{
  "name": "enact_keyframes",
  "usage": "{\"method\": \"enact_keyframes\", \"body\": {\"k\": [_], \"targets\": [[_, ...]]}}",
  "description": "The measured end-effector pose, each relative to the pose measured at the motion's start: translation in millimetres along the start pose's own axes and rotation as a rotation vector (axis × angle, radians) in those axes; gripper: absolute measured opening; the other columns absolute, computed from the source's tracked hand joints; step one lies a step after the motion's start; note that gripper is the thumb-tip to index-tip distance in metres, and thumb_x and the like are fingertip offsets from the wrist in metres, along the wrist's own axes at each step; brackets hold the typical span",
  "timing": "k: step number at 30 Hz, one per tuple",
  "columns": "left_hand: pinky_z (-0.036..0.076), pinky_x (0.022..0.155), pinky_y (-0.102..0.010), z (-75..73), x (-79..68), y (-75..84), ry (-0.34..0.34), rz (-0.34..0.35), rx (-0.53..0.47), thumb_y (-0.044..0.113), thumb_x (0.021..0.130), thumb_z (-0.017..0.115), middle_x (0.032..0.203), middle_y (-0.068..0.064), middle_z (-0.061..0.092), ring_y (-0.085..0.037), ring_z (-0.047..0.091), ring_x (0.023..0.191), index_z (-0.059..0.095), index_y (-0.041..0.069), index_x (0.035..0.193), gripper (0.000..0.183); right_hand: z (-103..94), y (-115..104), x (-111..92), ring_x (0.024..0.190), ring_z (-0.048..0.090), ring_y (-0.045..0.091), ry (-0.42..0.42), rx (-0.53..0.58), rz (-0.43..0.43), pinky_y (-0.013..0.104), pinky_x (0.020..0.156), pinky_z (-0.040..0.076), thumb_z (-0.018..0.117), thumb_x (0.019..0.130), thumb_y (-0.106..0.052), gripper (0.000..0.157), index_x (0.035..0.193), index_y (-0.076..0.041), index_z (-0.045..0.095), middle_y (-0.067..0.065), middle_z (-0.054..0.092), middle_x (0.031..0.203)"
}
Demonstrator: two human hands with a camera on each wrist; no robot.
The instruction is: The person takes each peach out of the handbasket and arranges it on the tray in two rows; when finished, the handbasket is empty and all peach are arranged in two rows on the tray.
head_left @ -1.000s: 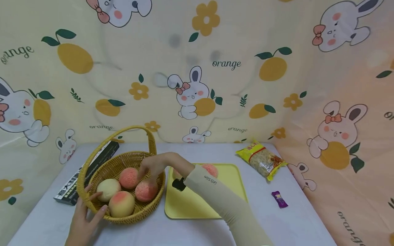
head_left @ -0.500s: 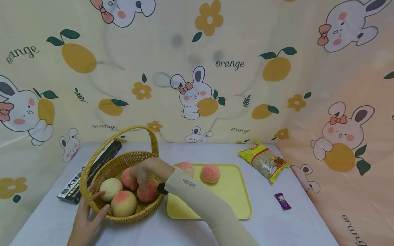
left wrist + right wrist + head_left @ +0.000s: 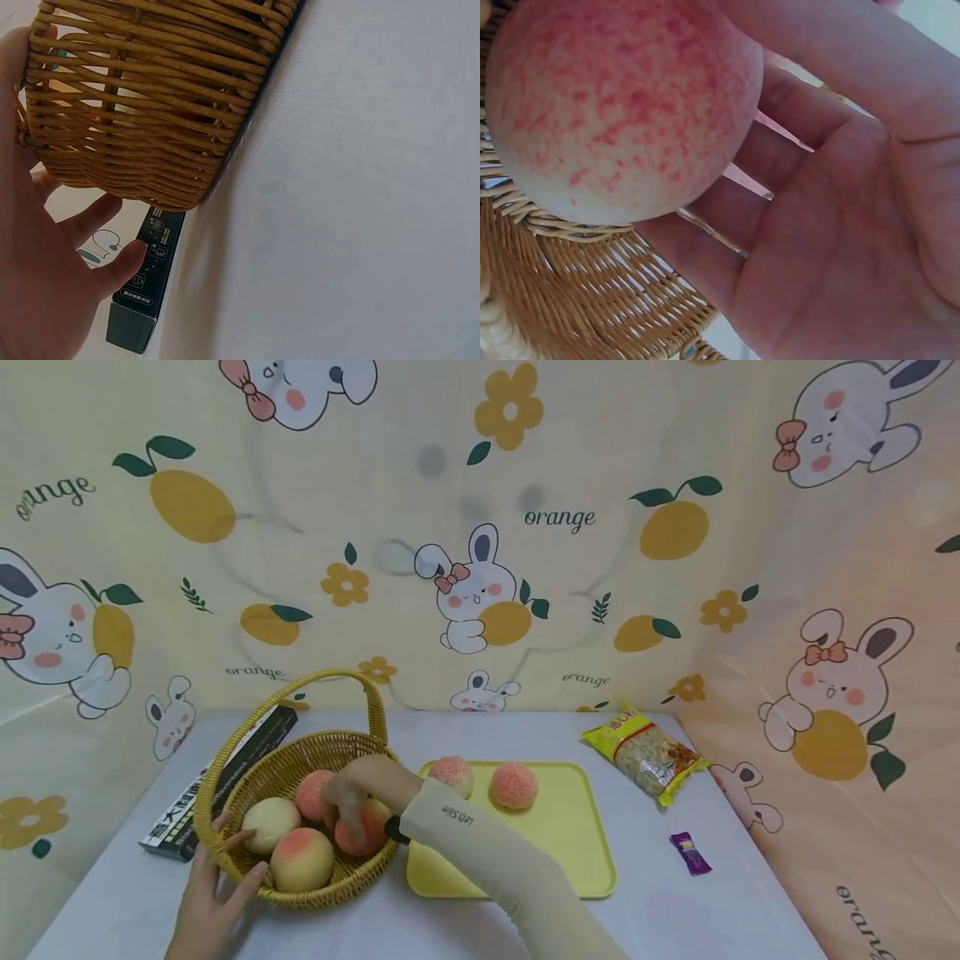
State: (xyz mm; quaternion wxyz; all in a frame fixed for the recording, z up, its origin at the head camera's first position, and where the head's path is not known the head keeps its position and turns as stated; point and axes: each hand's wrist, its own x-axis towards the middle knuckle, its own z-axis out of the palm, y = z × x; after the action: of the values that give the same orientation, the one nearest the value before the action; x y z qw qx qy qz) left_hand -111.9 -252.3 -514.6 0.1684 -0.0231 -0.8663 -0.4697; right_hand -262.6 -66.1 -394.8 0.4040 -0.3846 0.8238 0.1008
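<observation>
In the head view my left hand (image 3: 213, 881) holds the left front side of a wicker basket (image 3: 330, 893) with a tall handle, a finger over the rim and the thumb at the front. The left wrist view shows its other fingers spread below the woven wall. My right hand (image 3: 356, 793) reaches into the basket and grips a speckled red peach (image 3: 367, 831), seen close up as a pink and white peach (image 3: 622, 112) in the right wrist view. Beside it lie another red peach (image 3: 311, 795), a pale peach (image 3: 272, 824) and a yellow-red peach (image 3: 302, 860).
Right of the basket lies a yellow tray (image 3: 540, 852) bearing two pink peaches (image 3: 513, 785). A snack bag (image 3: 645, 756) and a small purple packet (image 3: 690, 853) lie farther right. A long black box (image 3: 255, 752) is behind the basket on the left.
My right hand has moved a little left and lower in the basket, and its forearm now leaves both tray peaches uncovered. The left hand stays on the basket.
</observation>
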Motion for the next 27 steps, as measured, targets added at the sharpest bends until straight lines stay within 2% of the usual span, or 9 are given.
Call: {"method": "enact_keyframes", "body": {"k": [5,9,11,14,16,21,24,27], "targets": [[0.009,0.109,-0.009,-1.0,-2.7,-1.0,0.0,-0.024,0.004,0.015,0.097,0.067,0.137,-0.01,0.047,-0.007,0.013,0.146,0.015,0.018,0.161,0.083,1.9,-1.3,-1.6,0.108,0.049,0.0,-0.013,0.004,-0.021,0.021,0.087,0.046,0.084,0.081,-0.019,0.049,0.126,-0.026,0.067,-0.017,0.057,0.123],[0.006,0.119,-0.031,-1.4,-2.5,-1.7,-0.019,-0.045,-0.013,0.017,0.098,0.066,0.141,-0.016,0.042,-0.009,0.008,0.148,0.016,0.013,0.16,0.08,4.1,-0.4,-2.7,0.104,0.051,0.001,-0.015,0.036,0.005,0.022,0.084,0.048,0.086,0.078,-0.019,0.047,0.121,-0.025,0.068,-0.017,0.058,0.116],[0.004,0.12,-0.043,-1.5,-2.0,-1.5,-0.031,-0.051,-0.023,0.018,0.098,0.066,0.149,-0.018,0.034,-0.013,0.004,0.149,0.024,0.006,0.157,0.073,5.0,0.1,-3.2,0.106,0.05,0.001,-0.008,0.05,0.019,0.023,0.085,0.047,0.086,0.078,-0.019,0.048,0.122,-0.026,0.067,-0.018,0.058,0.118],[0.002,0.119,-0.053,-1.7,-1.2,-0.6,-0.042,-0.071,-0.03,0.02,0.098,0.065,0.156,-0.017,0.026,-0.015,0.001,0.15,0.029,0.002,0.153,0.069,5.6,0.7,-3.6,0.108,0.049,0.0,0.001,0.05,0.012,0.022,0.087,0.045,0.084,0.079,-0.019,0.049,0.124,-0.026,0.066,-0.019,0.057,0.12],[0.002,0.119,-0.054,-1.4,-0.7,-1.0,-0.039,-0.062,-0.031,0.019,0.098,0.065,0.161,-0.013,0.017,-0.016,-0.001,0.15,0.037,-0.004,0.147,0.061,5.8,1.0,-4.2,0.107,0.049,-0.001,0.007,0.046,0.003,0.021,0.087,0.045,0.083,0.08,-0.019,0.047,0.124,-0.026,0.067,-0.019,0.058,0.12],[0.002,0.119,-0.053,1.1,-1.5,-1.5,-0.022,-0.047,-0.045,0.017,0.098,0.065,0.164,-0.007,0.011,-0.016,-0.001,0.15,0.045,-0.008,0.14,0.052,5.8,2.9,-3.4,0.104,0.05,0.0,0.007,0.039,-0.02,0.02,0.085,0.045,0.082,0.081,-0.018,0.044,0.122,-0.023,0.068,-0.017,0.059,0.117],[0.003,0.118,-0.055,1.9,-1.5,-1.4,-0.022,-0.05,-0.053,0.017,0.098,0.065,0.164,-0.006,0.01,-0.018,-0.001,0.15,0.046,-0.007,0.139,0.051,5.9,4.6,-1.6,0.099,0.05,0.001,0.006,0.01,-0.058,0.017,0.082,0.045,0.081,0.082,-0.018,0.044,0.123,-0.02,0.067,-0.014,0.06,0.116],[0.003,0.119,-0.054,2.3,-0.9,-1.6,-0.02,-0.048,-0.048,0.016,0.098,0.065,0.164,-0.008,0.01,-0.018,0.0,0.151,0.047,-0.007,0.139,0.05,6.3,8.7,-2.3,0.09,0.049,0.002,0.02,0.017,-0.087,0.017,0.076,0.046,0.081,0.082,-0.017,0.036,0.115,-0.018,0.07,-0.012,0.061,0.106]]}}
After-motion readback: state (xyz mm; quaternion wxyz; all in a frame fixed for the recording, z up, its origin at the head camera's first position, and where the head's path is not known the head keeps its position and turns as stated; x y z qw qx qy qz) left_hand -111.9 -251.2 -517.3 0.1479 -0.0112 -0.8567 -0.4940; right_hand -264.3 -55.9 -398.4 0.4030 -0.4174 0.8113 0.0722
